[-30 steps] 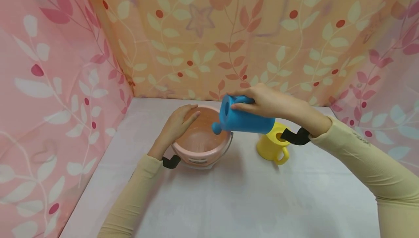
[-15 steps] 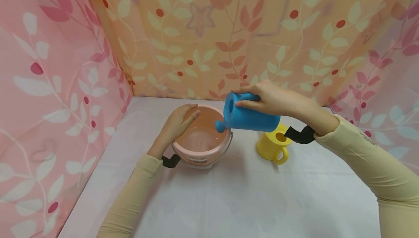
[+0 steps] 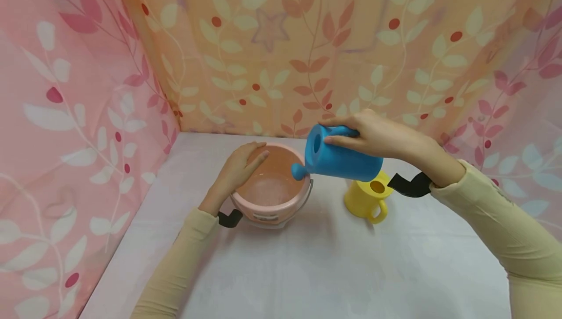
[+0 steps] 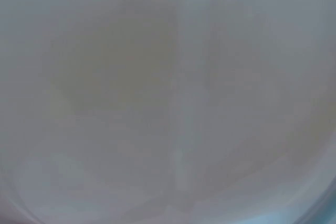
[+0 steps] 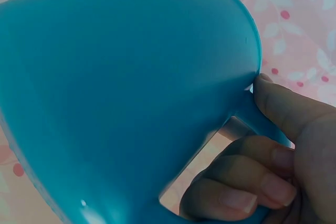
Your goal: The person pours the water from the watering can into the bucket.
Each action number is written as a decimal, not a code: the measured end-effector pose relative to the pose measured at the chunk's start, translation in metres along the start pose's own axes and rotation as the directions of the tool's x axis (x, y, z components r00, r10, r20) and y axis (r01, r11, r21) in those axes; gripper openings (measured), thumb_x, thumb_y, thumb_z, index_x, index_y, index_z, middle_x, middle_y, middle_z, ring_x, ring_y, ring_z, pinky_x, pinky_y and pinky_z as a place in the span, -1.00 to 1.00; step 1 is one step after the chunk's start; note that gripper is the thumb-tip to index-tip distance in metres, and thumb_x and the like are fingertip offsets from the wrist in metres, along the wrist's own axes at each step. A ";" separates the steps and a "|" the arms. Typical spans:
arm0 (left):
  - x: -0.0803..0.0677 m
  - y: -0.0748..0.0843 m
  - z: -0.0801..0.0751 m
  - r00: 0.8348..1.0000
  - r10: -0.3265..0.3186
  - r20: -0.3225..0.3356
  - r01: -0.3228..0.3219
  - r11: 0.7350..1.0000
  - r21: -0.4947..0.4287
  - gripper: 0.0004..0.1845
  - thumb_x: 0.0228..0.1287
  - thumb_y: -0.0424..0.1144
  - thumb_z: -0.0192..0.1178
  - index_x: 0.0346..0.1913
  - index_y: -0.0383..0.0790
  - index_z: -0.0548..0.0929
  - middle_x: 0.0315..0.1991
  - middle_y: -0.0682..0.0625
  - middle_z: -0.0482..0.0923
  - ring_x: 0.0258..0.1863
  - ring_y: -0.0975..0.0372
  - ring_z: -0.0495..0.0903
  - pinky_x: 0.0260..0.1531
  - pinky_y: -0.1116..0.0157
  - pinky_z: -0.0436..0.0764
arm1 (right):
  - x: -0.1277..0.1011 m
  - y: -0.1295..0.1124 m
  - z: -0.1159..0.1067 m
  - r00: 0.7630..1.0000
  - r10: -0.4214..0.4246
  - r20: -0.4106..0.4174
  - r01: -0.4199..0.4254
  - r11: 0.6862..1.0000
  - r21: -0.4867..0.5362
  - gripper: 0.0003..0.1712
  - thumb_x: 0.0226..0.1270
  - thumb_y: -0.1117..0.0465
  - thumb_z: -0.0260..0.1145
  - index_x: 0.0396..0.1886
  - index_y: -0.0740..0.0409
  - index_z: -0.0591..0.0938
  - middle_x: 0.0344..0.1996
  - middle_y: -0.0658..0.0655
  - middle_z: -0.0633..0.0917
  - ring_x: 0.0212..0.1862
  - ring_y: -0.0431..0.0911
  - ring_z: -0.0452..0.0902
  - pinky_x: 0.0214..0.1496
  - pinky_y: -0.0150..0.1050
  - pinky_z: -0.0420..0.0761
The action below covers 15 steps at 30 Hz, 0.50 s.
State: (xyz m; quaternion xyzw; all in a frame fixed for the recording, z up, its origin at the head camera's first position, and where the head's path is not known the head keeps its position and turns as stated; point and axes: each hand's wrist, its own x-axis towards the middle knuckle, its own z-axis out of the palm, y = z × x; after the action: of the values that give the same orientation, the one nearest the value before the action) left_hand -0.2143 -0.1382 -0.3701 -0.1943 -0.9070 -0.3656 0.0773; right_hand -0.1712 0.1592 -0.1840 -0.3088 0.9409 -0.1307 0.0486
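Observation:
My right hand (image 3: 373,136) grips a blue watering can (image 3: 342,160) by its handle and holds it tipped on its side, spout over the right rim of a pink bucket (image 3: 263,207). In the right wrist view the can's body (image 5: 121,87) fills the frame and my fingers (image 5: 247,182) curl round the handle. My left hand (image 3: 239,168) rests on the bucket's left rim with its fingers laid along it. The bucket's inside looks wet. The left wrist view is a grey blur.
A yellow cup (image 3: 366,199) with a handle stands on the white table (image 3: 329,270) just right of the bucket, under my right wrist. Leaf-patterned curtains (image 3: 66,114) close in the left, back and right sides.
The blue can has shifted a little to the right, still tipped over the bucket. My left hand has stayed on the rim.

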 end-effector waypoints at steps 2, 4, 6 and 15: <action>-0.001 0.000 0.001 1.000 -0.001 0.004 0.001 1.000 -0.003 -0.37 0.33 0.26 -0.14 0.28 -0.07 0.40 0.28 -0.07 0.36 0.31 0.06 0.26 0.29 0.04 0.25 | -0.003 0.001 -0.001 1.000 0.001 -0.008 -0.001 1.000 0.002 -0.39 0.25 -0.11 0.22 0.29 -0.10 0.42 0.00 0.21 0.63 -0.12 0.15 0.62 -0.16 0.04 0.65; -0.001 0.000 0.001 1.000 -0.006 0.006 0.006 1.000 -0.002 -0.36 0.32 0.27 -0.15 0.28 -0.06 0.40 0.28 -0.06 0.35 0.31 0.06 0.26 0.29 0.04 0.25 | -0.005 0.002 -0.002 1.000 -0.006 -0.019 0.006 1.000 0.004 -0.39 0.25 -0.10 0.23 0.29 -0.10 0.42 0.01 0.22 0.63 -0.10 0.16 0.61 -0.16 0.04 0.64; -0.001 0.000 0.002 1.000 -0.009 0.006 0.009 1.000 -0.002 -0.36 0.32 0.28 -0.15 0.28 -0.06 0.41 0.28 -0.06 0.35 0.31 0.06 0.26 0.29 0.04 0.25 | -0.008 0.004 -0.003 0.999 -0.015 -0.032 0.015 1.000 0.004 -0.40 0.26 -0.08 0.23 0.30 -0.11 0.41 0.02 0.23 0.62 -0.08 0.17 0.60 -0.14 0.06 0.64; 0.000 0.002 0.001 1.000 -0.014 0.004 0.014 1.000 0.015 -0.34 0.31 0.30 -0.18 0.28 -0.04 0.41 0.29 -0.05 0.34 0.32 0.08 0.24 0.31 0.06 0.22 | -0.019 0.015 -0.007 0.998 0.021 -0.051 -0.019 0.999 0.036 -0.40 0.29 -0.07 0.20 0.32 -0.12 0.37 0.09 0.17 0.57 0.05 0.13 0.52 -0.05 0.09 0.59</action>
State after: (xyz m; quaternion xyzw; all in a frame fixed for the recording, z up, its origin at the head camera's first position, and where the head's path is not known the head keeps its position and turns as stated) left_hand -0.2133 -0.1366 -0.3697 -0.1880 -0.9112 -0.3589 0.0745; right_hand -0.1662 0.1837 -0.1812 -0.2949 0.9424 -0.1549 0.0311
